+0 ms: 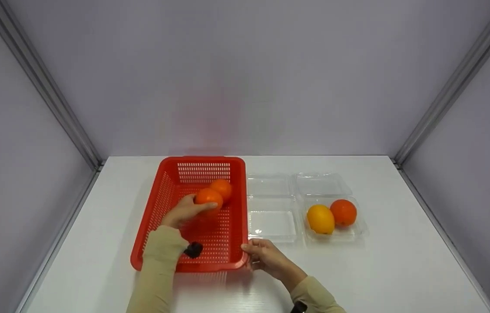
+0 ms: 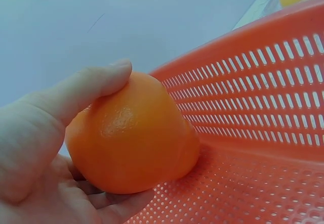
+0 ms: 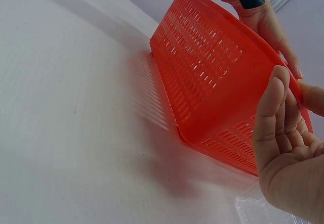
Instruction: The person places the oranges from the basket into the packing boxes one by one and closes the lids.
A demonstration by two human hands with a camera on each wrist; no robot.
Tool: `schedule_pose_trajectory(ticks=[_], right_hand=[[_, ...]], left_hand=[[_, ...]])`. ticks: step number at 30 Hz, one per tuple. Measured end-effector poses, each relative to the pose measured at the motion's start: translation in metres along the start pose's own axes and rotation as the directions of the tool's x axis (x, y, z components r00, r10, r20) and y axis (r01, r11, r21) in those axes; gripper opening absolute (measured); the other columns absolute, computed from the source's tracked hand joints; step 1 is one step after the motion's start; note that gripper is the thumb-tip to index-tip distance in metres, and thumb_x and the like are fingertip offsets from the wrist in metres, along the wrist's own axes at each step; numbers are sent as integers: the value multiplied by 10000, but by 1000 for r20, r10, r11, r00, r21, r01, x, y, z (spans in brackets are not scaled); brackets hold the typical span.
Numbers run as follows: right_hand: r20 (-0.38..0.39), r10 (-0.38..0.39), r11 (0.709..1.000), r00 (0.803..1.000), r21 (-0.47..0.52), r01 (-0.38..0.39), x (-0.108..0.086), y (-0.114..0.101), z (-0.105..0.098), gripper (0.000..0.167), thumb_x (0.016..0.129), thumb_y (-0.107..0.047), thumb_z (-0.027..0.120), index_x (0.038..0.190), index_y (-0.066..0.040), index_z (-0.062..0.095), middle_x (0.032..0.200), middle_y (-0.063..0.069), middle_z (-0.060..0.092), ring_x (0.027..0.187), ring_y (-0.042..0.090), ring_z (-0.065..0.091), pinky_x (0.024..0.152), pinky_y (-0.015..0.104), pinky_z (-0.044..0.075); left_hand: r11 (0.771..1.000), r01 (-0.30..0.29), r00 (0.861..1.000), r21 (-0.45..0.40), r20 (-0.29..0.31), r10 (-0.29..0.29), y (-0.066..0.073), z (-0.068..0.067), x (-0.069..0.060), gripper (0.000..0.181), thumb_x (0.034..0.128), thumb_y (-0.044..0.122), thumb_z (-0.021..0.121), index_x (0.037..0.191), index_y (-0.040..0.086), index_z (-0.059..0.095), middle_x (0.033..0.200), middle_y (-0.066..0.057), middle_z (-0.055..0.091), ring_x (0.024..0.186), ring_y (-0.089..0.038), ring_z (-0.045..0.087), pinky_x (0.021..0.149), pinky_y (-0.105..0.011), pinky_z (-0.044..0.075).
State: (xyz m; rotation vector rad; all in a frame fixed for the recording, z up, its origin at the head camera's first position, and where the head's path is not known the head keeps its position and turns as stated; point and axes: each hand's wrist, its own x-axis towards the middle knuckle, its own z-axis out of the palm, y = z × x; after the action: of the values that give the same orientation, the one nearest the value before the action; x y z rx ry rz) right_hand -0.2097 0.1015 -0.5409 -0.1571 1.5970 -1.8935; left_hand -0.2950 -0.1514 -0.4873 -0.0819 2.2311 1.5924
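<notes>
A red plastic basket with slotted walls stands on the left part of the white table. Inside it my left hand grips an orange, thumb on top and fingers beneath. Just behind that fruit lies a second orange, near the basket's right wall. My right hand pinches the basket's rim at its near right corner; the right wrist view shows the thumb over the rim and the fingers against the outer wall. Whether the gripped orange touches the basket floor, I cannot tell.
Right of the basket sits an opened clear plastic clamshell box. Beside it another clear box holds a yellow-orange fruit and a reddish-orange fruit. Grey walls enclose the white table behind and at both sides.
</notes>
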Motion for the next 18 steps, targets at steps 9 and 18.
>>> schedule_pose_trajectory(ticks=[9,18], right_hand=[[11,-5,1000,1000,1,5,-1,0,-1,236,962,-190,535,729,-154,520,602,-110,611,500,17,553,503,168,467],[-16,5,1000,1000,2,-5,0,0,-1,219,961,-182,537,745,-148,530,599,-108,610,496,16,550,490,157,459]], left_hand=[[1000,-7,1000,4,-17,8,0,3,2,652,833,415,718,1330,61,489,1225,-128,597,1037,-226,581,1035,-494,453],[1000,-3,1000,-21,-1,3,2,4,1,671,813,443,733,1332,97,483,1235,-111,591,1058,-235,569,1058,-508,434]])
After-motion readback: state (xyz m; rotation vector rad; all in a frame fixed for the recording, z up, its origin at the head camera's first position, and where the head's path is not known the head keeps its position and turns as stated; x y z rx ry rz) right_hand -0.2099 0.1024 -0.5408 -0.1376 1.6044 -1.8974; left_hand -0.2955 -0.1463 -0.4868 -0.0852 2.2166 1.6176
